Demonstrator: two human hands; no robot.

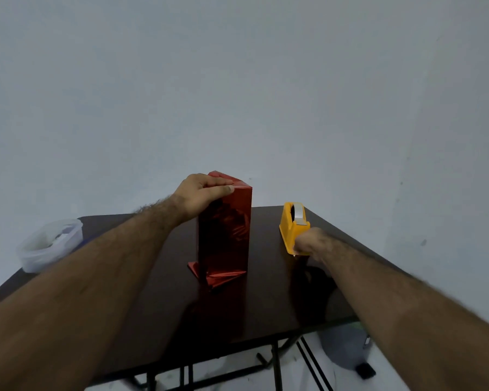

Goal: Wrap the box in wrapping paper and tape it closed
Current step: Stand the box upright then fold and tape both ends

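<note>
My left hand (202, 193) lies flat atop the upright red-wrapped box (223, 230) at the middle of the table (266, 320), grip spread. My right hand (309, 244) meets the near end of the yellow tape dispenser (290, 230); blurred, fingers hidden, its grip I cannot tell.

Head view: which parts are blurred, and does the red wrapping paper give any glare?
In the head view the right hand at the yellow tape dispenser is motion-blurred; the left hand is sharper; the red wrapped box shows dull reflections, no strong glare.
</note>
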